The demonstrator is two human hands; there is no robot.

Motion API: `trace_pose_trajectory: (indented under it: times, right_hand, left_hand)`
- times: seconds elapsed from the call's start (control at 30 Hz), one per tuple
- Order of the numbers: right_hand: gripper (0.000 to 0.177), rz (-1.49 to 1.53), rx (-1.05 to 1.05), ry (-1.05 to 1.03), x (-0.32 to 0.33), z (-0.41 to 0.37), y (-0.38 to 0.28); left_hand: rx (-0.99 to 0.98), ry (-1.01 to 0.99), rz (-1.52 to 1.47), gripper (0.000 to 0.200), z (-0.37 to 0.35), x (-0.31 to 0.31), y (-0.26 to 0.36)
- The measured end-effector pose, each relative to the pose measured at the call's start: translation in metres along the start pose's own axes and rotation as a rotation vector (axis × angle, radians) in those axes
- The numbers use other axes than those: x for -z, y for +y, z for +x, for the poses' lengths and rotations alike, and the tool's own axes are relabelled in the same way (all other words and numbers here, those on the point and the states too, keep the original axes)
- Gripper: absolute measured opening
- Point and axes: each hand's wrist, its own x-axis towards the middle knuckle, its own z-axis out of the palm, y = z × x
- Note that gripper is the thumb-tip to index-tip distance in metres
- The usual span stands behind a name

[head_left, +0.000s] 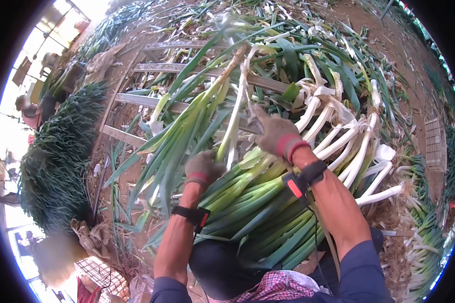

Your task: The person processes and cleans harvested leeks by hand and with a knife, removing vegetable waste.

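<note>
Left edge of frame: a stacked pile of leek tops (60,151), dense, dark green, with leaf ends that look cut off level. To its right, a wooden slatted rack (151,101) lies on reddish-brown soil; its slats are grey, weathered and flat.

Centre left: the left hand (202,169) wears a brown knitted glove with a red cuff band. The hand is closed into a fist around the pale green shaft of a leek (207,106). The leek rises toward the upper centre of the frame, and its long, flat, strap-shaped leaves fan down to the left. A black strap (189,214) encircles the left wrist.

Lower centre: a bundle of leeks (258,202) lies across the person's lap, with smooth, glossy, cylindrical shafts laid parallel.

Centre: the right hand (275,132) wears the same type of glove, with the back of the hand toward the camera. The index finger is extended upward and the other fingers are curled. The hand touches a pale, limp outer leaf strip (245,86) hanging off the held leek. Whether the hand pinches the strip cannot be told. A black wrist device (301,179) with a red panel sits on the right forearm.

Right of centre: a heap of trimmed white leek shafts (349,146), smooth and curved, with loose papery skins. Far right: a perforated crate (435,144) on the soil.
</note>
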Motion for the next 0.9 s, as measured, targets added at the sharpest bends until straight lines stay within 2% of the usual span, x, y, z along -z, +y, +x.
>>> trace_pose_trajectory:
  times: [0.17, 0.27, 0.37, 0.47, 0.57, 0.63, 0.73, 0.8, 0.83, 0.9]
  right_hand:
    - [0.088, -0.055, -0.028, 0.019, 0.018, 0.028, -0.008]
    - [0.088, 0.003, 0.019, 0.039, 0.0, 0.029, 0.002]
    - [0.088, 0.003, 0.036, -0.044, -0.005, -0.002, 0.005]
    - [0.09, 0.063, 0.023, -0.148, 0.002, -0.058, -0.005]
    - [0.093, 0.114, 0.166, -0.271, 0.003, -0.109, 0.002]
    - [0.093, 0.099, 0.094, -0.156, 0.006, -0.124, 0.014]
    - [0.095, 0.11, 0.032, -0.017, 0.002, -0.134, 0.033]
    - [0.095, 0.168, 0.073, 0.049, -0.007, -0.14, 0.038]
    - [0.094, 0.15, 0.072, -0.058, 0.001, -0.146, 0.026]
    - [0.094, 0.167, 0.102, -0.114, -0.003, -0.153, 0.011]
  left_hand:
    - [-0.033, 0.044, 0.041, 0.04, -0.002, -0.006, -0.006]
    - [-0.023, 0.038, 0.039, 0.042, -0.004, -0.006, -0.008]
    - [-0.004, -0.084, 0.035, 0.041, -0.009, 0.0, -0.007]
    - [-0.096, -0.057, 0.044, 0.039, -0.024, -0.004, -0.014]
    - [-0.199, -0.226, 0.169, 0.034, -0.047, 0.008, -0.019]
    - [-0.293, -0.343, 0.166, 0.032, -0.06, 0.027, -0.019]
    - [-0.295, -0.35, 0.119, 0.027, -0.042, 0.074, -0.022]
    - [-0.223, -0.051, 0.116, 0.033, 0.003, 0.078, -0.031]
    - [-0.186, 0.074, 0.2, 0.039, 0.027, 0.079, -0.03]
    - [-0.184, 0.283, 0.336, 0.049, 0.074, 0.069, -0.033]
